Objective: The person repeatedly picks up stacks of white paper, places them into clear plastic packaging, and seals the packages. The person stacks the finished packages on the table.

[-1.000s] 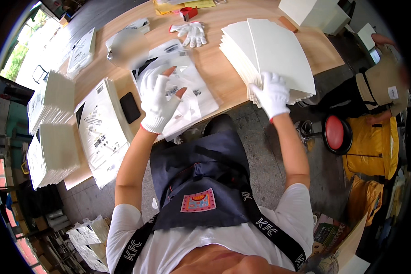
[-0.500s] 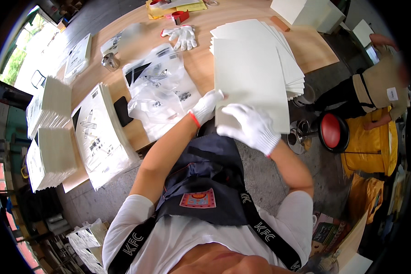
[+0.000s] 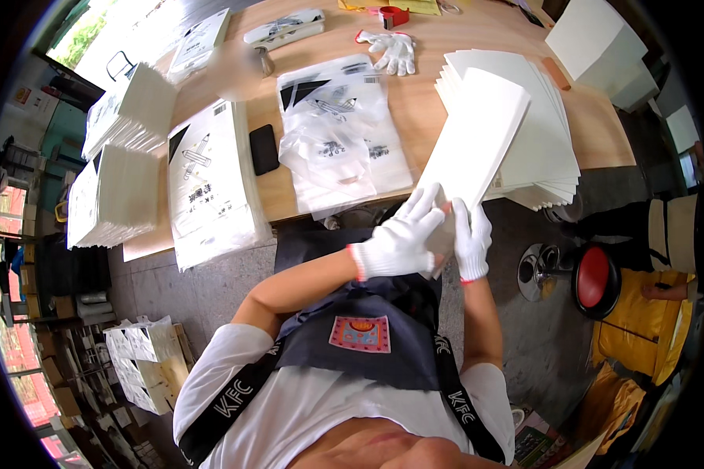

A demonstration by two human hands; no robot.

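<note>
A batch of white paper sheets [image 3: 481, 133] is lifted at its near end, bowed and turned aslant. My left hand [image 3: 403, 238], in a white knitted glove, grips the near left corner with its fingers on top. My gloved right hand [image 3: 471, 241] is closed on the near right edge. Under and beside the held batch lies a fanned pile of white sheets [image 3: 546, 129]. Left of it, clear printed plastic bags [image 3: 344, 133] lie flat, with one crumpled on top.
A black phone [image 3: 264, 150] lies beside a pile of bagged paper packs [image 3: 211, 180]. Tall paper stacks [image 3: 113, 195] stand at the table's left edge. Spare gloves [image 3: 391, 51] and a red tape dispenser [image 3: 393, 16] lie farther back. A person [image 3: 673, 234] is at right, near a red stool [image 3: 594, 277].
The top batch, flat on the pile before, is now raised at its near end and slanted. My right hand has gone from lying over the sheets to gripping their edge. The view has shifted.
</note>
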